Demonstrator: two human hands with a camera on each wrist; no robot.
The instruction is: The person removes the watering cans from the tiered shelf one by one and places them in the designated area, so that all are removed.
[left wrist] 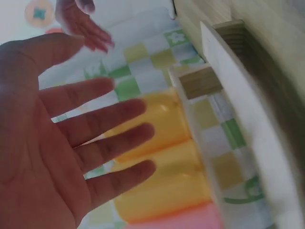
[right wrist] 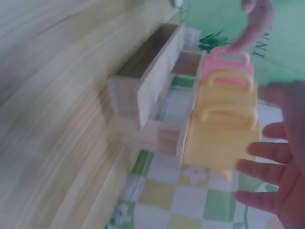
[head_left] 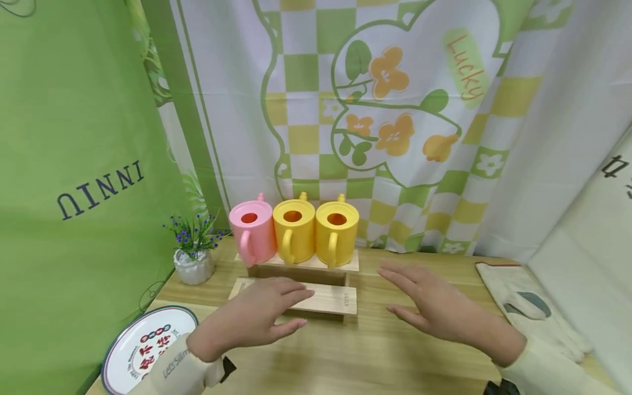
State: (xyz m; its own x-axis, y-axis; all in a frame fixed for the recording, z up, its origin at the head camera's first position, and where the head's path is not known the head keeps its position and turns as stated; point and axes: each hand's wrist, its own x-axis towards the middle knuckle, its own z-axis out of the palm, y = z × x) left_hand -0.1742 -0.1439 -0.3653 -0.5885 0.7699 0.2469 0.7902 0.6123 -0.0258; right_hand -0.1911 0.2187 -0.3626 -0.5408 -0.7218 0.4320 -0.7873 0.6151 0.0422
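A pink watering can (head_left: 253, 233) and two yellow watering cans (head_left: 294, 233) stand side by side on the upper step of a small wooden stand (head_left: 328, 303). Each has a round hole in its top, a handle at the front and a short spout at the back. My left hand (head_left: 259, 315) hovers over the stand's lower step with fingers stretched out, holding nothing. To the right of the stand, my right hand (head_left: 434, 302) is held over the table with its fingers spread and nothing in them. Both wrist views show straight fingers, the cans lying beyond them.
A white pot with purple flowers (head_left: 194, 263) stands left of the stand. Nearer me on that side lies a white plate with red lettering (head_left: 148, 343), partly behind my left sleeve. A folded cream cloth (head_left: 528, 307) lies at the right, and a patterned curtain (head_left: 311, 137) hangs behind.
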